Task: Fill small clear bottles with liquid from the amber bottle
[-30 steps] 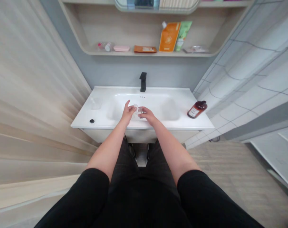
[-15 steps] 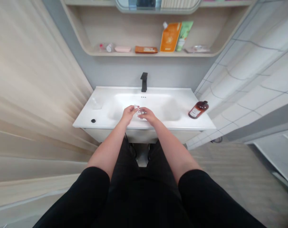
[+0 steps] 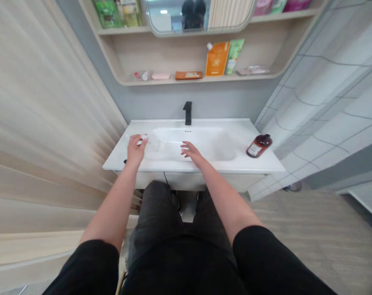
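My left hand (image 3: 137,148) is closed, its thumb and fingers pinched at the white top of a clear see-through bottle (image 3: 153,143). The bottle's body extends to the right over the left end of the white washbasin (image 3: 201,141), and its outline is faint. My right hand (image 3: 190,151) is over the middle of the basin with fingers apart and nothing visible in them. A small black cap (image 3: 125,161) lies on the counter, partly covered by my left wrist.
Behind the basin stands a black faucet (image 3: 188,113). A brown bottle (image 3: 258,146) with a dark cap is on the right end of the counter. Above, a shelf (image 3: 161,82) holds an orange pouch (image 3: 217,59), a green tube (image 3: 234,56) and small items. A curtain (image 3: 51,123) hangs at left.
My hands were together over the basin around a small whitish item. They have parted: my left hand moved left to the clear bottle, while my right stayed and opened. The view tilted up slightly.
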A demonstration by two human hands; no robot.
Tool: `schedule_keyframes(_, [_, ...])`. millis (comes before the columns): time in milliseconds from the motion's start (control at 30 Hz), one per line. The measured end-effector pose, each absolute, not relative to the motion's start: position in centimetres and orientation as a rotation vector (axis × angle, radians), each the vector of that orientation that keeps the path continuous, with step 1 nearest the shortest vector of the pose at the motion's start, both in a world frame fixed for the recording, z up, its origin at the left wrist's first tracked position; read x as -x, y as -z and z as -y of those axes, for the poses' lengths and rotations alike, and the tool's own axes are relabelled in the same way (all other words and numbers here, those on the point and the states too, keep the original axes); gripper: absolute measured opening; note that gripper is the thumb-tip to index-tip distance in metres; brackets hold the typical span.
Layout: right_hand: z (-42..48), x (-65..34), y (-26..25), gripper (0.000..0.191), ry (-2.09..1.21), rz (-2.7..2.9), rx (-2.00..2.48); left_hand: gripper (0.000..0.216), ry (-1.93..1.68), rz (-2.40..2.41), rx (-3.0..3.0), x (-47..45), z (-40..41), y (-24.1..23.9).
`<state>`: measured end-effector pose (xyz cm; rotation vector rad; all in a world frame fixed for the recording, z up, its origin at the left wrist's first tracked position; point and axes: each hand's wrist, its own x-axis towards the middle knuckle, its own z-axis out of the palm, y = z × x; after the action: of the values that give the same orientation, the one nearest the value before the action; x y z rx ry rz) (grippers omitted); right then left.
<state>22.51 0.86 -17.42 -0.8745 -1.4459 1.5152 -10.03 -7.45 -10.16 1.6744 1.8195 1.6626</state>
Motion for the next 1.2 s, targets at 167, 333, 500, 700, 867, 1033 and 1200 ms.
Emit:
schedule_keyframes(167, [-1.1, -22.4, 17.2, 0.058, -1.526, 1.452, 0.894, 0.023, -1.101, -2.326, -1.766, 21.1, 10.4, 6.5])
schedule_keyframes(333, [-1.1, -22.2, 17.3, 0.045, -1.479, 1.465, 0.902, 0.022, -0.860, -2.487, -1.683, 23.1, 10.5, 8.3])
schedule_keyframes(500, [-1.0, -22.1, 17.4, 0.044, -1.456, 1.490, 0.899, 0.034, -0.950, -2.540, -1.645, 22.2, 9.5, 11.2])
schedule_keyframes(700, [-1.0, -22.3, 17.5, 0.041, -1.460, 1.479, 0.898, 0.037, -0.961, -2.529, -1.596, 21.9, 8.8, 10.8])
schedule_keyframes(867, [-1.0, -22.3, 17.5, 0.042, -1.464, 1.457, 0.925, 0.047, -1.241, -2.713, -1.483, 21.1, 12.5, 11.5])
schedule_keyframes(1033, [-0.6, -22.0, 16.7, 0.033, -1.343, 1.485, 0.976, 0.058, -0.945, -2.709, -1.312, 19.6, 15.5, 14.5])
schedule_keyframes(1200, [1.0, -23.7, 14.8, 0.025, -0.755, 1.423, 1.046, 0.065, -0.773, -2.680, -1.464, 18.6, 14.4, 15.5])
